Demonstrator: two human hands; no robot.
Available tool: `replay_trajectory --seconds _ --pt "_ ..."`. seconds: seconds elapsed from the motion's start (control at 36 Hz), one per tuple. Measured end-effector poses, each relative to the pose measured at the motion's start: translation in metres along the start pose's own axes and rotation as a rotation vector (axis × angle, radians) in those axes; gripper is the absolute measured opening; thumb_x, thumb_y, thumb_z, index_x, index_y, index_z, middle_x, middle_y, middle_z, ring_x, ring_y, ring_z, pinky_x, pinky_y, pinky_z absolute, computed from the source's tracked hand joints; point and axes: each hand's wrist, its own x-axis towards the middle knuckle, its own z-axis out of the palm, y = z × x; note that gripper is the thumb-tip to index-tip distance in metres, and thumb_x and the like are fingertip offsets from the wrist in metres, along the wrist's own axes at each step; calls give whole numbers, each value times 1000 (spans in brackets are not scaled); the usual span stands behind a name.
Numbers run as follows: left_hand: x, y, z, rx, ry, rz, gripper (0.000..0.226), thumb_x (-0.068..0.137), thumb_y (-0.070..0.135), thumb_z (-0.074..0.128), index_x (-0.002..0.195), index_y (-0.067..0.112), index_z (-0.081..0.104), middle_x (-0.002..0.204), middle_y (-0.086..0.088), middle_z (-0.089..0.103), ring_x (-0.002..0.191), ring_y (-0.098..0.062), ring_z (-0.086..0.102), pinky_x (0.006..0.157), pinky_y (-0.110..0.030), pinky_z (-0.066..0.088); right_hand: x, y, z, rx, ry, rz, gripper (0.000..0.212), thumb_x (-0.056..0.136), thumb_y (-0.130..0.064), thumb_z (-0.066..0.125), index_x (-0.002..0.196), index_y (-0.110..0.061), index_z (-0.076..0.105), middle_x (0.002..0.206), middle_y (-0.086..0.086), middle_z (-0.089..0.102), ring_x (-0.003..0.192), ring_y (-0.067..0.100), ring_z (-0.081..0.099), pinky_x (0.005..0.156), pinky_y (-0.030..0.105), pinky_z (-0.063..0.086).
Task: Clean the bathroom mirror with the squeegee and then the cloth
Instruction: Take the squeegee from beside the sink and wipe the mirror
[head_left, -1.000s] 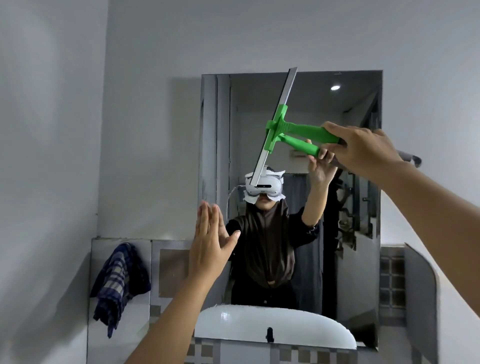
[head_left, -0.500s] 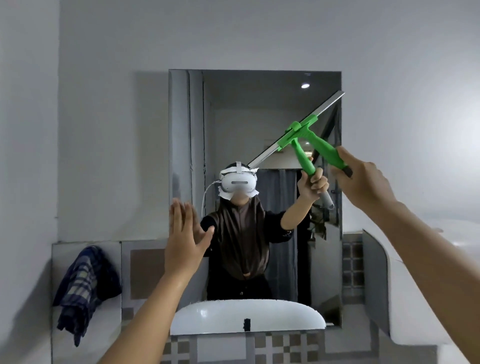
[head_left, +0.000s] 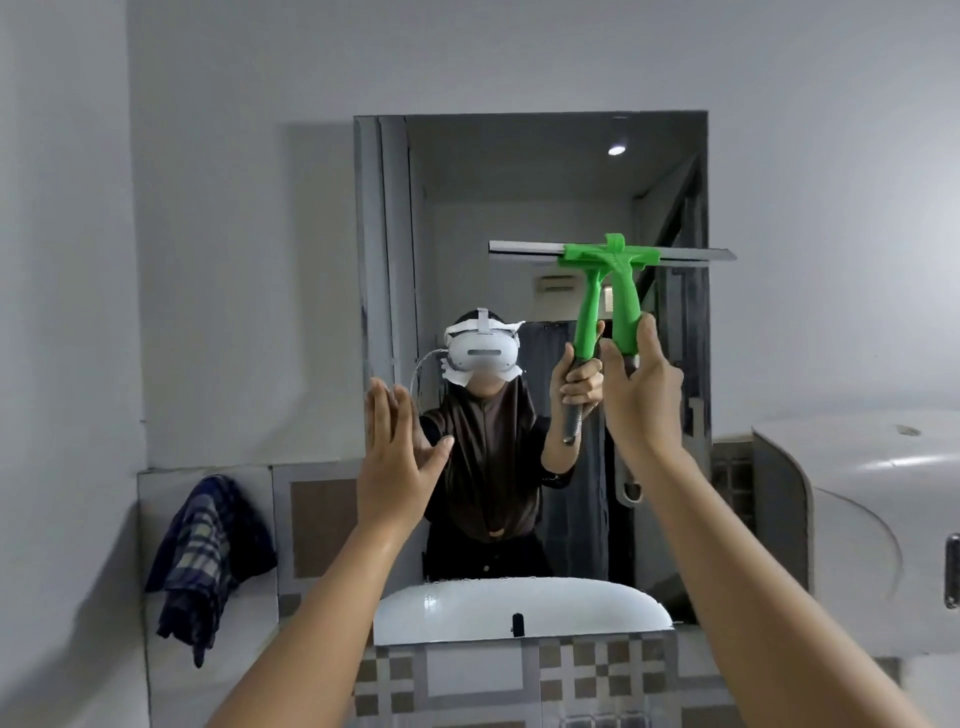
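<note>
A rectangular mirror (head_left: 519, 182) hangs on the grey wall ahead. My right hand (head_left: 641, 387) grips the handle of a green squeegee (head_left: 623, 291), held upright. Its metal blade lies level against the right half of the glass, about a third of the way down, and its right end passes the mirror's edge. My left hand (head_left: 397, 457) is flat and open by the mirror's lower left edge, fingers up, holding nothing. A dark blue checked cloth (head_left: 205, 551) hangs over the ledge at the lower left, away from both hands.
A tiled ledge (head_left: 322, 499) runs below the mirror. A white rounded tank or dispenser (head_left: 883, 519) juts out at the right, close to my right forearm. The mirror reflects a person wearing a headset and a white basin rim (head_left: 519, 608).
The squeegee has swung from a steep slant at the mirror's upper middle to a level blade on the right half, lower down. My left hand stays flat near the lower left edge.
</note>
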Motion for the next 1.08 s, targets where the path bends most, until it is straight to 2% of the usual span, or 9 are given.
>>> replay_trajectory --seconds 0.08,0.19,0.28,0.42,0.64,0.75,0.83,0.92,1.08 --pt "-1 -4 0 -24 6 25 89 87 42 59 148 21 -2 152 3 -19 142 -15 -13 104 -35 36 -6 -11 21 45 53 74 39 96 -25 45 133 -15 37 59 -5 47 42 3 49 39 11 34" --pt "-1 -7 1 -22 22 49 89 86 40 62 148 17 3 153 0 -15 143 -19 -8 110 -36 29 -14 -24 47 73 84 154 35 95 -28 43 128 -19 36 78 14 60 70 34 59 63 47 53" --pt "-1 -7 2 -5 25 45 88 86 42 61 149 17 4 153 0 -14 143 -18 -7 108 -32 28 -23 -34 62 74 82 177 38 94 -31 42 129 -19 34 88 20 64 82 41 61 71 54 53" --pt "-1 -7 2 -4 10 36 87 87 41 60 148 15 4 153 -3 -13 143 -20 -7 109 -36 32 -37 -51 82 54 26 158 39 94 -34 41 129 -19 32 85 17 65 80 39 62 69 50 54" --pt "-1 -8 -2 29 -38 43 88 86 32 62 147 5 4 155 -15 -8 144 -23 -9 115 -23 2 -63 -69 98 -120 -203 2 55 98 -36 35 146 -22 12 107 21 59 94 39 57 68 37 38" --pt "-2 -8 -1 46 -44 34 89 88 39 58 148 10 -1 155 -10 -13 143 -18 -13 110 -13 -7 -61 -62 87 -206 -215 -59 53 98 -31 37 145 -22 14 103 20 60 88 38 59 70 42 48" --pt "-8 -7 2 69 -53 31 90 88 42 56 147 10 -3 155 -9 -14 143 -18 -14 112 -17 -8 -58 -53 81 -256 -235 -125 49 97 -28 38 142 -23 19 93 17 63 77 38 60 63 45 52" --pt "-18 -8 6 89 -69 38 92 87 42 57 146 10 -6 155 -9 -15 143 -19 -14 114 -22 -7 -52 -44 72 -323 -246 -191 51 96 -28 39 143 -21 21 90 17 63 75 39 60 57 38 46" --pt "-37 -11 13 82 -81 39 94 87 45 56 145 14 -12 154 -4 -19 143 -17 -16 116 -26 -4 -42 -30 55 -421 -260 -304 50 96 -31 39 142 -19 24 87 20 64 70 37 60 52 36 43"
